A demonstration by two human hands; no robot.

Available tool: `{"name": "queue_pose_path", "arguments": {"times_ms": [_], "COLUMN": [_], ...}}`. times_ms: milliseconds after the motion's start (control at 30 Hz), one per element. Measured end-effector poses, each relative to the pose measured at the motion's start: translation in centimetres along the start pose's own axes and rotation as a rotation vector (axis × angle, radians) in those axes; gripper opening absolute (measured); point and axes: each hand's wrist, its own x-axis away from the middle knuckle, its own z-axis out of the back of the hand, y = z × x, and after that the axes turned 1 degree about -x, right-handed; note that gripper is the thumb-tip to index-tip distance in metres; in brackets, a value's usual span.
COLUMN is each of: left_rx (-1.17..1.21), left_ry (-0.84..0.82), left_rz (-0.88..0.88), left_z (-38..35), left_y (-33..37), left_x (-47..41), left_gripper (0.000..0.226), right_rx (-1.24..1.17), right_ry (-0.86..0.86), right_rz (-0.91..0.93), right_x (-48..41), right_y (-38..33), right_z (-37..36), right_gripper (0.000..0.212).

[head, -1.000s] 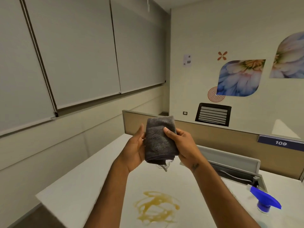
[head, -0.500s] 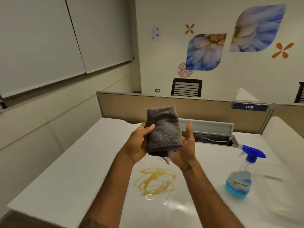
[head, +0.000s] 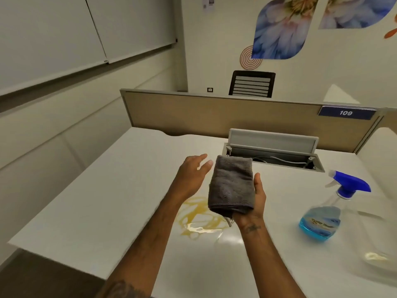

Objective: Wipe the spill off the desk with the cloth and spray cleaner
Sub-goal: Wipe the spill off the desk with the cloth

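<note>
A folded dark grey cloth (head: 232, 186) lies on the palm of my right hand (head: 256, 203), held above the white desk (head: 96, 211). My left hand (head: 191, 177) hovers just left of the cloth with fingers spread, apart from it. A brownish-yellow spill (head: 197, 218) spreads on the desk below and between my arms, partly hidden by them. A clear spray bottle (head: 324, 218) with blue liquid and a blue trigger head stands on the desk to the right.
An open cable tray (head: 272, 153) with a raised grey lid sits at the back of the desk. A beige partition (head: 214, 117) with a "109" label runs behind it. A black chair back (head: 251, 83) shows beyond. The desk's left edge drops off to the floor.
My left hand has let go of the cloth and opened to its left. The cloth now rests in my right hand alone. The view has tilted down toward the desk.
</note>
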Motion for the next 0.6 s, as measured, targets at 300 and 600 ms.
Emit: {"name": "queue_pose_path", "arguments": {"times_ms": [300, 600], "left_rx": [-0.328, -0.760], "left_ry": [0.161, 0.011], "left_rz": [0.020, 0.130], "left_z": [3.1, 2.0], "left_y": [-15.9, -29.0], "left_x": [-1.2, -0.5], "left_gripper": [0.048, 0.061], "right_rx": [0.297, 1.592], "right_ry": [0.249, 0.513], "right_rz": [0.030, 0.248], "right_x": [-0.1, -2.0], "right_y": [-2.8, 0.1], "right_z": [6.1, 11.7], "right_gripper": [0.053, 0.046]}}
